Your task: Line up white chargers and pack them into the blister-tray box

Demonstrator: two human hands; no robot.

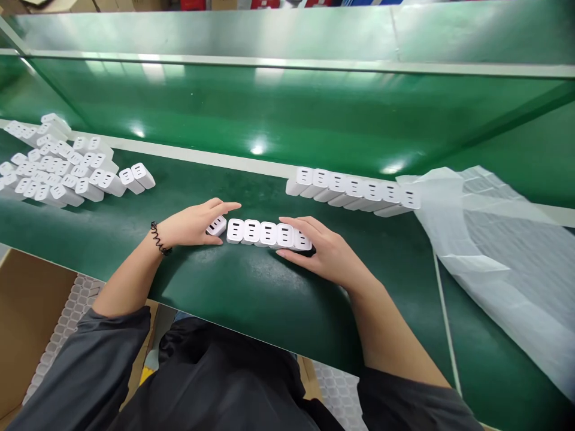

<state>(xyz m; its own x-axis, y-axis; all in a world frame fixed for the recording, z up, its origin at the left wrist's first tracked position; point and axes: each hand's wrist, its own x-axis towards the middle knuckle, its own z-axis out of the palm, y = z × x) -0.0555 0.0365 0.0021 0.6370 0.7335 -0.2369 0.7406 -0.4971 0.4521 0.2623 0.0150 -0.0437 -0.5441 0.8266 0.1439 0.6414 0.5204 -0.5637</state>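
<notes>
Several white USB chargers (251,231) stand side by side in a short row on the green bench, their port faces up. My left hand (196,224) is closed around a single charger (217,225), thumb and fingers on either side of it. A narrow gap separates that charger from the row's left end, and it sits slightly turned. Around the row's right end my right hand (324,245) is curled, its thumb in front and fingers behind, covering part of the end charger (302,239).
A loose cluster of white chargers (58,167) lies at the left. Behind the right hand stands another charger row (354,189). Translucent white wrapping (485,257) covers the right side. Below the bench edge is a cardboard box (31,317) beside a tray with many cells (67,323).
</notes>
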